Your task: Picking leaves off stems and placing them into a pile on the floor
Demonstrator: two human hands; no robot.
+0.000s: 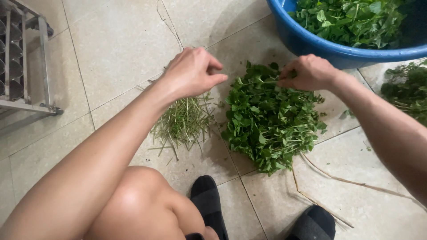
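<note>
Left hand (192,71): fingers curled together above the pile of bare stems (184,121); whether anything is pinched inside, I cannot tell.
Right hand (309,72): fingertips pinched shut on a thin sprig (262,81) at the heap's 12 o'clock edge.
Leafy heap (271,120): lies on the tiled floor (115,40), at 3 o'clock of the stems, just beside them.
Blue basin (311,42): at 1 o'clock of the heap, filled with greens.
Metal rack (24,66): far off at 9 o'clock.
Black slippers (209,202): at 6 o'clock.

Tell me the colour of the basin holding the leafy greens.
Blue: the basin, top right in the head view, its only view.
</note>
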